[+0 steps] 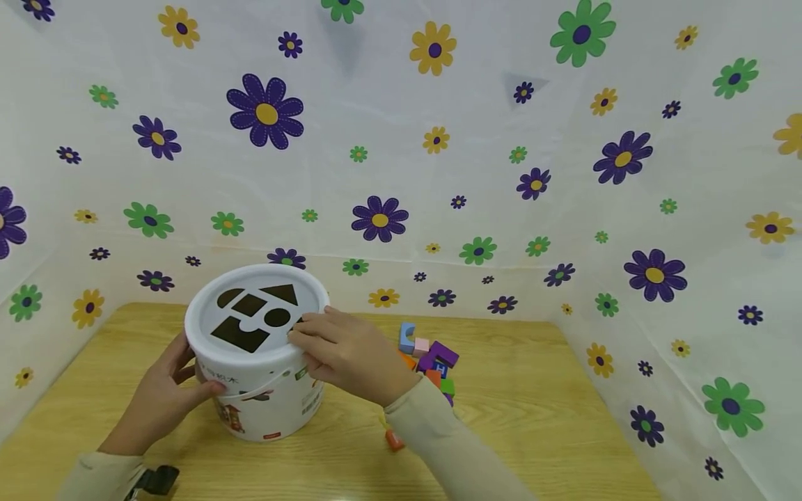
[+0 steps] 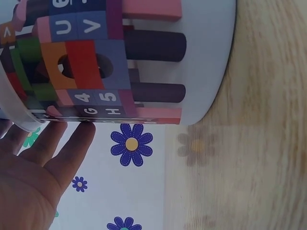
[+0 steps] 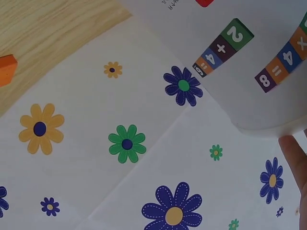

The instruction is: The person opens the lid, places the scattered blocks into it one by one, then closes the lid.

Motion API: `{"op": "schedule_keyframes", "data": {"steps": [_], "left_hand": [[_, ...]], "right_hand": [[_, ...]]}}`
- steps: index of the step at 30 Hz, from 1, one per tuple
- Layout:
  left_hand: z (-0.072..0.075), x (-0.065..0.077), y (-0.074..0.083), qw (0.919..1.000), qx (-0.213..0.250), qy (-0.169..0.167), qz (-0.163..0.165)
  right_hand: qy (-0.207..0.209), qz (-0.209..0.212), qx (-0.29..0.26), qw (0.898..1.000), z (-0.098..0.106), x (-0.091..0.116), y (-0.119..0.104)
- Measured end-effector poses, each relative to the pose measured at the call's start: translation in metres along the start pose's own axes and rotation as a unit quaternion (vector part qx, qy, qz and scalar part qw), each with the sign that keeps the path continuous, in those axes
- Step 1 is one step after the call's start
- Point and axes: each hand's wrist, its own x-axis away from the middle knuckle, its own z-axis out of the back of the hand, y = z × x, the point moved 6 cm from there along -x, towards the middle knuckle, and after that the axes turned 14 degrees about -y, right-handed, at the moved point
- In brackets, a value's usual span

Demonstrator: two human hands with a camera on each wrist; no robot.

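A white bucket (image 1: 269, 410) with printed block pictures stands on the wooden table, its white lid (image 1: 202, 327) on top. Dark cut-out shapes mark the lid. My left hand (image 1: 164, 390) holds the bucket's left side below the rim, thumb in front. In the left wrist view, the fingers of that left hand (image 2: 38, 177) touch the printed wall near the lid. At the lid's right edge, my right hand (image 1: 351, 351) grips the rim, with some fingers over the top. The right wrist view shows a fingertip (image 3: 288, 143) against the rim's outer edge.
Several coloured blocks (image 1: 445, 353) lie in a loose pile right of the bucket, partly behind the right forearm. An orange-red block (image 1: 395, 440) sits nearer. A black object (image 1: 164, 479) shows by the left sleeve. Flower-patterned sheeting (image 1: 476, 292) rises behind and beside the table.
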Motion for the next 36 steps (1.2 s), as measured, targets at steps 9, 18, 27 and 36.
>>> {"op": "schedule_keyframes", "data": {"steps": [9,18,27,36], "left_hand": [[0.002,0.001,0.002,1.0,0.007,-0.001,0.0],[0.002,0.003,-0.001,1.0,0.001,0.004,-0.003],[0.001,0.003,0.003,1.0,-0.002,-0.001,0.003],[0.001,0.003,0.005,0.9999,0.008,-0.001,-0.009]], "right_hand": [[0.002,-0.006,0.065,0.998,0.0,-0.006,-0.008],[0.004,-0.004,0.053,0.999,0.002,-0.008,-0.007],[0.003,-0.006,0.057,0.998,-0.001,-0.007,-0.007],[0.018,-0.005,0.025,0.999,0.015,-0.011,0.002]]}}
